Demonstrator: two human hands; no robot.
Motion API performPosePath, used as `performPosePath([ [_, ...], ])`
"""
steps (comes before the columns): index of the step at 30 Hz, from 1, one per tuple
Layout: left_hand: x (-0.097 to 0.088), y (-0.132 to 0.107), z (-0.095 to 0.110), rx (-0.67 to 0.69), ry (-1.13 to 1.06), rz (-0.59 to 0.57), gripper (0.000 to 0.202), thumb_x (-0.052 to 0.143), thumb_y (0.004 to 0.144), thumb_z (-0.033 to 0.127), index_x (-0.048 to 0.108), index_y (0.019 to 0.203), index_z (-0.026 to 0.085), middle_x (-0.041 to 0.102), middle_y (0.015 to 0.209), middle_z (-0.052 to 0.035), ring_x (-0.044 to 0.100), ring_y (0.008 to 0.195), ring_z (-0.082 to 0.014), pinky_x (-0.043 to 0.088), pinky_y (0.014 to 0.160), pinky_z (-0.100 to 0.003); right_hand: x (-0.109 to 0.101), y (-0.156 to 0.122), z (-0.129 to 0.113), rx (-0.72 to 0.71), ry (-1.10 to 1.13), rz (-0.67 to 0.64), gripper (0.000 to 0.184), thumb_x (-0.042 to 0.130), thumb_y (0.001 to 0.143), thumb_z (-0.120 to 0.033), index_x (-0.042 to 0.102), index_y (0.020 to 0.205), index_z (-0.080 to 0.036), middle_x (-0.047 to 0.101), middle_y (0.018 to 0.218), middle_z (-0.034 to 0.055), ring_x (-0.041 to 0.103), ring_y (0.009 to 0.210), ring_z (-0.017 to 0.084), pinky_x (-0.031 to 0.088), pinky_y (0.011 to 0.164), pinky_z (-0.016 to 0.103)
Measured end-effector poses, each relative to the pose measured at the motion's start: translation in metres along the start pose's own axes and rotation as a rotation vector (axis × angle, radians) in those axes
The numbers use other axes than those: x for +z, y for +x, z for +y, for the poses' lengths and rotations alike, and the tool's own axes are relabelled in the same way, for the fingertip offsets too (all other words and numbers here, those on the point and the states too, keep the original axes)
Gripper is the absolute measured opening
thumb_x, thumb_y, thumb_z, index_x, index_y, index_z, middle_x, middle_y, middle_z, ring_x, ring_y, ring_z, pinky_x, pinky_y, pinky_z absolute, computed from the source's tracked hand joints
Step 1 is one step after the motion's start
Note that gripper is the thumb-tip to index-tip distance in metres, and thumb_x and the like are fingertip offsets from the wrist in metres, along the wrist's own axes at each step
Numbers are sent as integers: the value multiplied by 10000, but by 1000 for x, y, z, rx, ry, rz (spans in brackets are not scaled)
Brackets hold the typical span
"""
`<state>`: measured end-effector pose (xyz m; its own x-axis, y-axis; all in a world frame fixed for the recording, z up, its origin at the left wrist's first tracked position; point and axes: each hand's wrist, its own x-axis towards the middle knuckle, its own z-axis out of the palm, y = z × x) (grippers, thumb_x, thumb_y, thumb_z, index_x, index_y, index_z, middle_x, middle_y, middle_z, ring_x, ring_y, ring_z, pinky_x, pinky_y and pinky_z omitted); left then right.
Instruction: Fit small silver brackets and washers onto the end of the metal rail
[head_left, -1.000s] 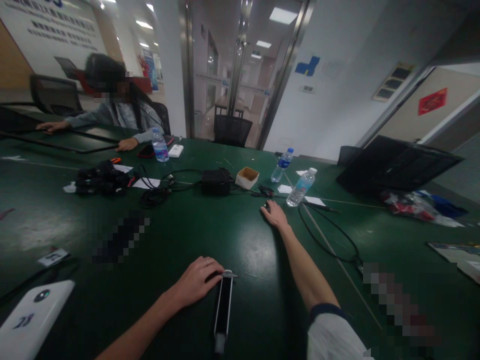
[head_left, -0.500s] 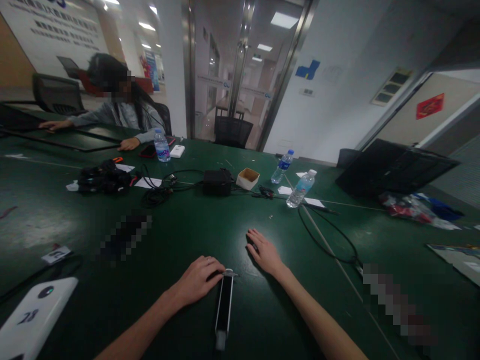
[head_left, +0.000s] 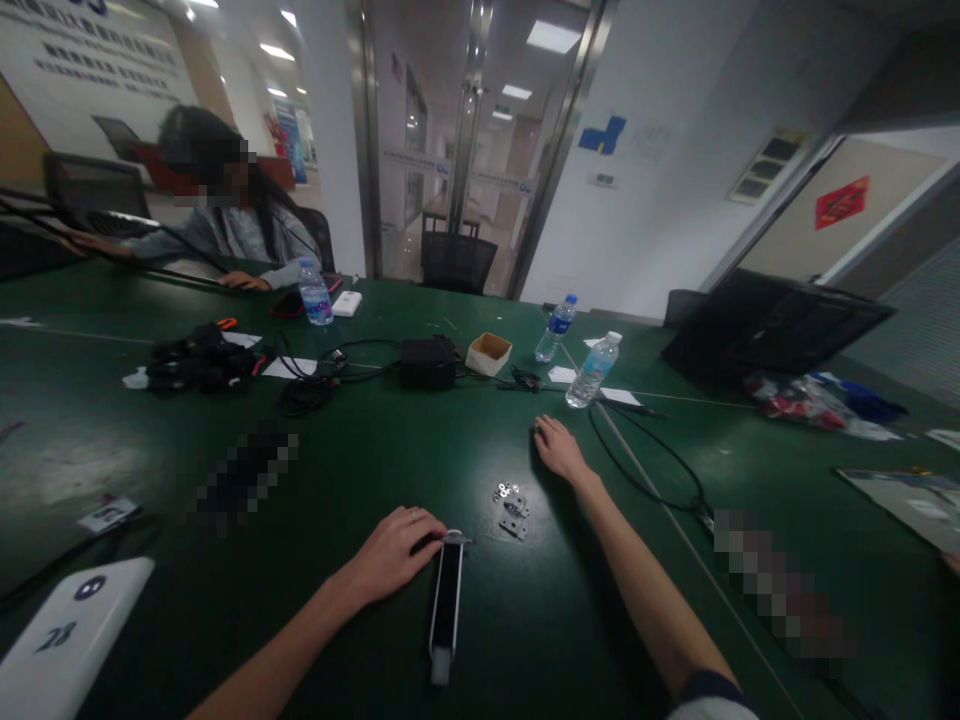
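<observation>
Steadying: left hand (head_left: pixel 397 545), fingers curled onto the far end of the black bar (head_left: pixel 446 610), holding it down
Bar: flat on the table (head_left: pixel 420 430), by its near edge
Right hand (head_left: pixel 559 452): palm down, fingers spread, empty, toward the table's middle
Metal pieces (head_left: pixel 512 505): loose between both hands
Next, I judge: fine fingertip pinch on those pieces

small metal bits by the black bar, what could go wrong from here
The small metal bits lie loose on the table between the right hand and the black bar; a sweep of that forearm might scatter them. The left hand rests only on the bar's far end, so the bar could pivot. The cable loop beside the right arm could snag a sleeve.
</observation>
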<state>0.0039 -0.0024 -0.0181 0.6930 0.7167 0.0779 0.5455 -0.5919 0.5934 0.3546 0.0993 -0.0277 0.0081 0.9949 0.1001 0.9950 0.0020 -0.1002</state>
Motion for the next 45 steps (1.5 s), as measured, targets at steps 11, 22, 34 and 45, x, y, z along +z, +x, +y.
performPosePath([
  [11,1,0,-1,11,-21,1,195,511,956,208,638,1102,226,655,1084,-24,596,975,-189,445,848,-313,-6,-63,-38,-123,-36,-102,285,447,902,-95,709,937,-203,674,1033,128,596,1007,242,439,842,288],
  [22,4,0,-5,32,-18,20,194,523,950,189,640,1102,221,656,1084,-31,596,983,-190,444,850,-317,-27,-93,-38,-12,247,-297,215,573,758,-64,708,882,-175,709,826,54,658,764,169,439,675,228],
  [34,4,-2,-5,30,-20,11,205,518,952,204,631,1121,225,646,1097,-30,591,981,-187,449,847,-309,-59,-105,-69,-144,530,-277,200,580,749,-110,656,920,-181,655,722,-1,589,619,124,410,562,215],
  [45,6,-2,-4,45,8,10,183,516,951,196,637,1089,210,653,1070,-37,594,960,-183,440,829,-299,-24,-125,-112,-367,754,-273,186,594,722,-88,658,865,-189,638,757,-18,579,678,121,442,641,229],
])
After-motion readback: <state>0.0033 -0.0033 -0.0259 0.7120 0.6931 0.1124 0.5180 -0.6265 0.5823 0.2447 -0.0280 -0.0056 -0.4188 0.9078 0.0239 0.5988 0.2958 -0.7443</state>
